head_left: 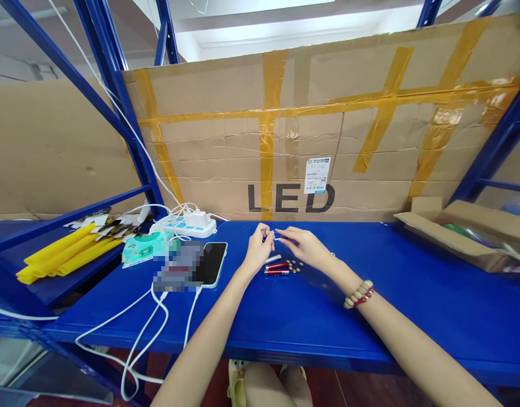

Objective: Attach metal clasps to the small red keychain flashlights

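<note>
My left hand point(256, 249) is closed, its fingertips pinching a small part with a dark, shiny end that I cannot make out. Close beside it, my right hand point(307, 247) is also closed, with thumb and forefinger on a thin blue-and-white piece point(279, 238) reaching toward the left hand. On the table just below the hands lie two short red metal tubes with silver ends, like small penlights: an upper red tube point(277, 265) and a lower red tube point(277, 272). A silver tube point(273, 259) lies above them. Several small round button cells point(294, 270) are scattered to their right.
The blue table point(370, 316) backs onto a large cardboard sheet point(226, 164). At left are a phone point(211, 264), white cables point(164, 316), a power strip point(196, 226), a green-and-white packet point(143, 249) and yellow strips point(69, 254). An open cardboard box point(459, 243) stands at right.
</note>
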Demonstrator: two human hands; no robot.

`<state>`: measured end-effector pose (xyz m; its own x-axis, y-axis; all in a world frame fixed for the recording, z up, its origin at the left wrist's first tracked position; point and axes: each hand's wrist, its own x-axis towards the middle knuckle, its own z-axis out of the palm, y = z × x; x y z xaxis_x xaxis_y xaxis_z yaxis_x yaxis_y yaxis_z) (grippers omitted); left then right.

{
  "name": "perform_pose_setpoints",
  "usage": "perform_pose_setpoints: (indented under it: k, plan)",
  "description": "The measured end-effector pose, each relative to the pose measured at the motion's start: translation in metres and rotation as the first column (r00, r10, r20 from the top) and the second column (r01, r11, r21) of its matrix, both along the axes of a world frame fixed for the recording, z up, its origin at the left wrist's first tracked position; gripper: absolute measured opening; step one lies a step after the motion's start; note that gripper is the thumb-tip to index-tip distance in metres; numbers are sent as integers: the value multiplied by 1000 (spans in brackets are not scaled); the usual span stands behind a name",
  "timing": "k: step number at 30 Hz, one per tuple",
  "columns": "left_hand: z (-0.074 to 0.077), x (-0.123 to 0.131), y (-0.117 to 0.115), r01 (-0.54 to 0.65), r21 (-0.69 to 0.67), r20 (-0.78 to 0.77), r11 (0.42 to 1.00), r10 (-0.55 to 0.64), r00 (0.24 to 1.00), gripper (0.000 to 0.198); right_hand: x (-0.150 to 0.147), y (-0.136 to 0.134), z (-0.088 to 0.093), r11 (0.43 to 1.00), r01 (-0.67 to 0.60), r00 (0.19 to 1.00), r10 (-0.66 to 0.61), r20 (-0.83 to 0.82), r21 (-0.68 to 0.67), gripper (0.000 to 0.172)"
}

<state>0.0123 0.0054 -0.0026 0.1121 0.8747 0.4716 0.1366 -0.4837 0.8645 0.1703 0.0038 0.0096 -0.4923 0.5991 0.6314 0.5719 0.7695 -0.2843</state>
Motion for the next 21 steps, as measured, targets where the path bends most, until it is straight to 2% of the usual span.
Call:
perform_pose_setpoints:
  k: [2, 4, 11, 21]
  plan:
    - [1, -1, -1, -11, 18, -44, 1000, 12, 999, 17, 0, -2, 0, 1000, -18, 995, 16, 98, 23, 32]
    - [2, -2, -3, -14, 25, -65, 1000, 15, 998, 17, -1, -3, 1, 1000, -22, 991, 20, 129, 11, 33]
    - [4, -2, -4, -5, 52, -79, 999, 9, 997, 18, -3, -4, 0, 996, -74, 995, 76, 62, -47, 33]
    - [8, 0, -10, -41, 81, -85, 996, 48, 995, 19, -5, 0, -6, 997, -73, 997, 73, -6, 17, 33]
